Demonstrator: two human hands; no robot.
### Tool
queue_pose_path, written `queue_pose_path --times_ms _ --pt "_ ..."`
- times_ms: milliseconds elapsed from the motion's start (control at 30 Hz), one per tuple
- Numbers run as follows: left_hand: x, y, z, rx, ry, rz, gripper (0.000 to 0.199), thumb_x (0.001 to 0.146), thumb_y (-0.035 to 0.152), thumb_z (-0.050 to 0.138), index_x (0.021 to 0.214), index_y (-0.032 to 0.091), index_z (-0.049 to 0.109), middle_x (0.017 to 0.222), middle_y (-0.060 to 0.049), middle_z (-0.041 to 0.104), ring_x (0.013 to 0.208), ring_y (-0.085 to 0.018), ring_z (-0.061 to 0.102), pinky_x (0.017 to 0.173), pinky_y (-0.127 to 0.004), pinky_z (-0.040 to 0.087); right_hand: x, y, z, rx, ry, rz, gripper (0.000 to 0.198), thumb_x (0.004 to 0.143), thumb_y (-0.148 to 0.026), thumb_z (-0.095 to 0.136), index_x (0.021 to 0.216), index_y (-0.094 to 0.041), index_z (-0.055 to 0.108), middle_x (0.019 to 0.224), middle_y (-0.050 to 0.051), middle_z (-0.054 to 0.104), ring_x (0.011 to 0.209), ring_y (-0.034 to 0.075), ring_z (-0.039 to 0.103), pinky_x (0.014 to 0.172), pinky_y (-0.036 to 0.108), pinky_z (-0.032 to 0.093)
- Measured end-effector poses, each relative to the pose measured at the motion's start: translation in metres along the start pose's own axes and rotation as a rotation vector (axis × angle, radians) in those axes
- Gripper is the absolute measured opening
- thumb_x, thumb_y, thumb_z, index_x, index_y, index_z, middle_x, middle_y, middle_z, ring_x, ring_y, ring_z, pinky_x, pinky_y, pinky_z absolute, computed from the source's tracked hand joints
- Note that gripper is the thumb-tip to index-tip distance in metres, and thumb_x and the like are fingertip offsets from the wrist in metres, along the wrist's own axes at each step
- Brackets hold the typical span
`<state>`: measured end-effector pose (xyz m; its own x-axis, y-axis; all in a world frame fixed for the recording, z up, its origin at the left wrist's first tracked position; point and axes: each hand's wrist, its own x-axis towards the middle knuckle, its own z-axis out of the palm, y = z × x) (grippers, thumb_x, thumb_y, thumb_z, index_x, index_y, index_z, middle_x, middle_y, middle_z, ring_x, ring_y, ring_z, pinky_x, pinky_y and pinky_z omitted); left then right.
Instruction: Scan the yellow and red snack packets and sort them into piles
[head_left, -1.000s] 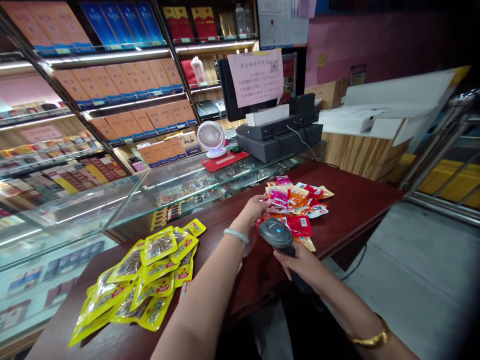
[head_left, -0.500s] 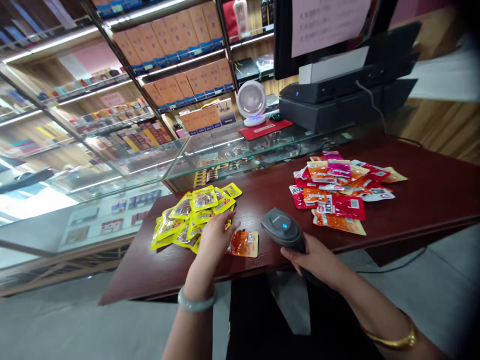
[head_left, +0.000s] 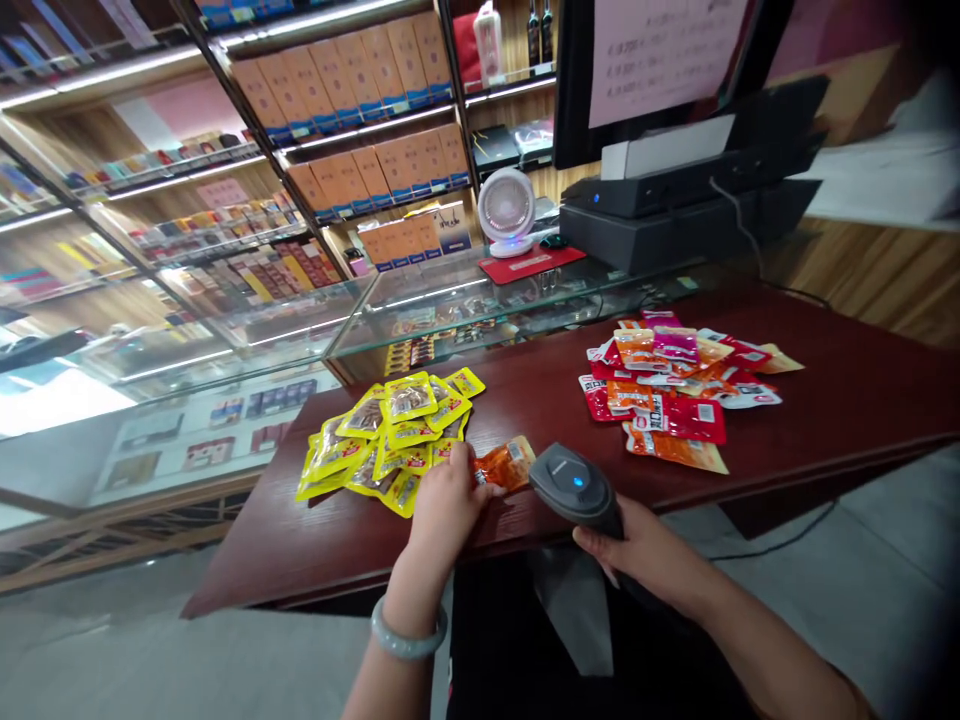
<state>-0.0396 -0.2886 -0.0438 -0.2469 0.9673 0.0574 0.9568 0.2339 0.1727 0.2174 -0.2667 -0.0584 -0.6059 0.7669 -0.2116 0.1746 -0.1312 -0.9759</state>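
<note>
Orange pkt [head_left: 505, 464] moved nearer scanner [head_left: 574, 482], my L hand [head_left: 448, 500] pinching its left end, R hand [head_left: 637, 542] gripping scanner; prob. light, soft, slick, best edge-held.

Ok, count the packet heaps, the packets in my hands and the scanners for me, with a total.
Packet heaps: 2, yellow heap, mixed-colour heap
Packets in hand: 1, the orange packet in the left hand
Scanners: 1, the scanner in the right hand
Total: 4
Heaped packets overlap too much to count.
</note>
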Motion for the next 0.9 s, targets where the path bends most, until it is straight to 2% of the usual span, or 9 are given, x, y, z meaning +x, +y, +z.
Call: queue_pose_path --times_ms 167,300,433,500,567,667,733,800,900 --pt "0.003 0.010 0.009 -0.079 0.059 0.015 0.044 0.081 0.047 0.067 0.110 0.021 0.047 0.086 -0.007 0.067 0.086 -0.028 0.067 0.072 -0.031 0.040 -0.007 -0.006 -0.005 0.004 -0.010 -0.001 0.044 0.080 -0.051 0.072 0.104 -0.018 0.059 0.059 -0.007 0.046 0.047 0.010 0.043 0.046 0.023 0.036" --pt "0.006 0.018 0.008 -0.148 0.024 0.011 0.037 0.082 0.040 0.065 0.109 0.022 0.047 0.080 -0.004 0.066 0.080 -0.025 0.067 0.069 -0.029 0.040 -0.010 -0.006 -0.009 0.028 -0.031 -0.017 0.046 0.081 -0.050 0.071 0.109 -0.017 0.058 0.062 -0.007 0.046 0.048 0.010 0.042 0.046 0.022 0.036" --pt "0.019 0.034 0.011 -0.328 0.049 -0.008 0.033 0.081 0.037 0.066 0.103 0.023 0.047 0.085 -0.002 0.067 0.078 -0.022 0.066 0.067 -0.027 0.040 -0.011 0.000 -0.019 0.054 0.010 -0.072 0.043 0.085 -0.051 0.069 0.109 -0.018 0.057 0.065 -0.006 0.049 0.049 0.009 0.042 0.047 0.022 0.036" --pt "0.033 0.050 0.015 -0.475 0.078 0.017 0.027 0.082 0.033 0.065 0.099 0.023 0.046 0.090 -0.003 0.067 0.080 -0.020 0.066 0.068 -0.027 0.042 -0.011 0.003 -0.027 0.071 0.043 -0.092 0.043 0.084 -0.052 0.069 0.106 -0.018 0.057 0.066 -0.006 0.050 0.048 0.008 0.041 0.047 0.022 0.036" --pt "0.049 0.072 0.021 -0.635 0.071 0.041 0.023 0.081 0.028 0.063 0.096 0.023 0.046 0.087 -0.001 0.066 0.075 -0.017 0.065 0.066 -0.025 0.043 -0.013 0.006 -0.037 0.084 0.086 -0.103 0.043 0.083 -0.053 0.069 0.105 -0.019 0.056 0.066 -0.006 0.050 0.047 0.008 0.040 0.047 0.022 0.036" --pt "0.073 0.113 0.030 -0.898 -0.046 0.052 0.024 0.080 0.028 0.065 0.093 0.023 0.046 0.075 0.003 0.064 0.055 -0.013 0.060 0.056 -0.023 0.042 -0.016 0.010 -0.053 0.084 0.173 -0.114 0.041 0.083 -0.053 0.069 0.103 -0.020 0.055 0.065 -0.006 0.050 0.048 0.009 0.041 0.049 0.023 0.037" --pt "0.087 0.140 0.036 -1.049 -0.120 0.018 0.026 0.079 0.027 0.068 0.091 0.022 0.046 0.069 0.005 0.061 0.047 -0.011 0.057 0.050 -0.022 0.041 -0.018 0.012 -0.062 0.072 0.222 -0.110 0.039 0.084 -0.053 0.068 0.099 -0.020 0.055 0.063 -0.007 0.049 0.049 0.010 0.043 0.050 0.024 0.038" --pt "0.097 0.161 0.042 -1.153 -0.141 -0.050 0.027 0.077 0.023 0.070 0.091 0.020 0.047 0.065 0.005 0.061 0.047 -0.011 0.058 0.050 -0.021 0.042 -0.021 0.013 -0.069 0.060 0.255 -0.091 0.037 0.084 -0.053 0.067 0.094 -0.020 0.054 0.060 -0.007 0.047 0.049 0.010 0.043 0.049 0.024 0.037" --pt "0.102 0.181 0.050 -1.275 -0.142 -0.140 0.032 0.077 0.018 0.071 0.101 0.017 0.050 0.068 0.002 0.065 0.053 -0.011 0.062 0.056 -0.022 0.047 -0.023 0.013 -0.077 0.057 0.289 -0.061 0.038 0.083 -0.055 0.067 0.093 -0.021 0.054 0.056 -0.008 0.045 0.047 0.011 0.042 0.049 0.025 0.037"
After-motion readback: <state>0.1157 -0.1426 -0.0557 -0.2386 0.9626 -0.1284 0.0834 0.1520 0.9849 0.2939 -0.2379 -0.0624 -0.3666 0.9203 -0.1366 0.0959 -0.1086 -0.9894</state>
